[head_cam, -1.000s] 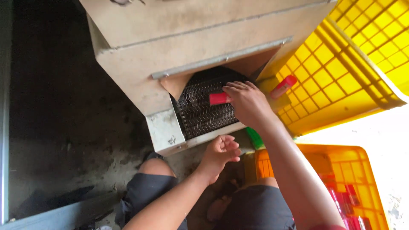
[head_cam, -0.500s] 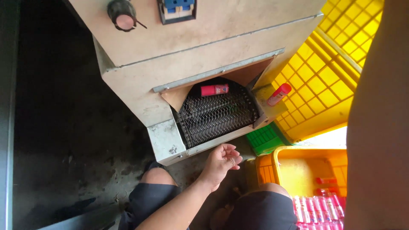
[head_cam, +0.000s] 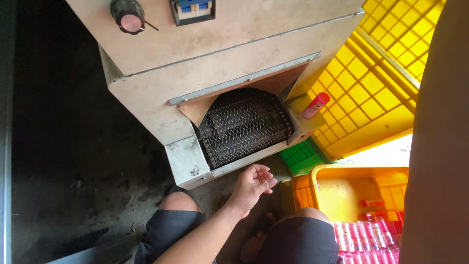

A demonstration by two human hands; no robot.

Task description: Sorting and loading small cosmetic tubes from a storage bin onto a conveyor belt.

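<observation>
My left hand [head_cam: 251, 183] hovers palm up with loosely curled fingers and nothing in it, just below the front lip of a beige metal machine [head_cam: 205, 54]. Above it, the machine's wire-mesh conveyor belt [head_cam: 242, 124] runs into a dark opening and carries nothing I can see. A red tube with a pale cap [head_cam: 316, 105] leans on the ledge right of the opening. My right forearm [head_cam: 439, 146] fills the right edge, blurred and close to the camera; its hand is out of frame. Several red tubes [head_cam: 364, 237] lie in a yellow crate [head_cam: 342, 188] by my right knee.
A large yellow lattice crate [head_cam: 386, 78] stands tilted behind the machine on the right, with a small green crate [head_cam: 303, 156] under it. A round knob [head_cam: 128, 15] and a blue switch [head_cam: 193, 10] sit on the machine's top. Dark stained floor lies to the left.
My right hand set a red tube on the belt, then pulled back out of view. The tube has since gone from the visible belt. My left hand has opened slightly.
</observation>
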